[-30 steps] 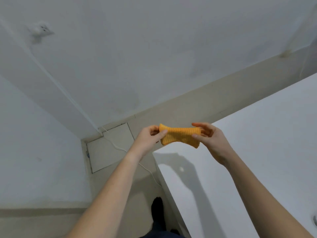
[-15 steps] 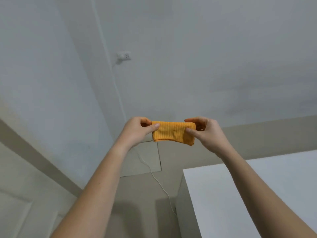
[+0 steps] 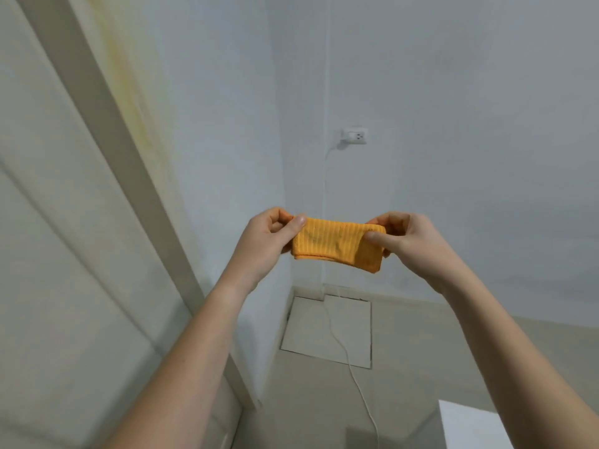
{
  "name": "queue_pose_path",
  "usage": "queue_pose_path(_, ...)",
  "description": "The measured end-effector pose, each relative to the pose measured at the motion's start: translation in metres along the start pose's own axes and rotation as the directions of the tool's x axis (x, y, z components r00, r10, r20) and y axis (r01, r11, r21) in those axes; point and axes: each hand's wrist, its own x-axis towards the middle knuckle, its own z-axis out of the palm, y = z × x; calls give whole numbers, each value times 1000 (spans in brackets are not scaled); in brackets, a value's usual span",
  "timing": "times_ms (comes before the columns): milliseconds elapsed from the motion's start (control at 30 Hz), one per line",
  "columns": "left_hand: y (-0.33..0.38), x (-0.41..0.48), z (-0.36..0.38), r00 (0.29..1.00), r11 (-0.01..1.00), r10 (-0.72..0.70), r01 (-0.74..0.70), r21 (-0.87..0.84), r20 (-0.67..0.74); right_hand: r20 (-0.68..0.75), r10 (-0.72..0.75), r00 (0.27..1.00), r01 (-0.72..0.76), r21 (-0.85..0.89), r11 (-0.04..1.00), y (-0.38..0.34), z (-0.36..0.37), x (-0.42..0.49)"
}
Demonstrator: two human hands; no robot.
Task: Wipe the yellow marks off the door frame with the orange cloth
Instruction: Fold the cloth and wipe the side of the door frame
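Now your view has swung left, bringing the door frame [image 3: 136, 131] with its yellow marks [image 3: 129, 92] into sight. Your left hand [image 3: 265, 241] and right hand [image 3: 411, 244] pinch the folded orange cloth [image 3: 337, 243] between their fingers [image 3: 296, 223], well apart from the frame.

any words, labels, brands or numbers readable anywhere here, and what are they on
None: no readable text shows anywhere in this view.
orange cloth: ribbed fabric only, no tag or print visible.
wall socket: plain white with plug holes; any marking is too small to read.
door frame: only yellow marks, no lettering.
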Motion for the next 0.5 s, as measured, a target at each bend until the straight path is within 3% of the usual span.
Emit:
queue_pose_path(167,5,-12,-37,986,995,-79,70,-65,-146,141,-90,986,89,14,996,-22,32,33)
queue_pose_path(333,8,-41,-67,949,988,-137,110,-109,-283,368,-149,918,57,249,967,-36,71,59)
queue_pose_path(500,8,-87,-88,937,967,-255,245,-69,-237,527,-308,792,156,313,937,-60,111,60)
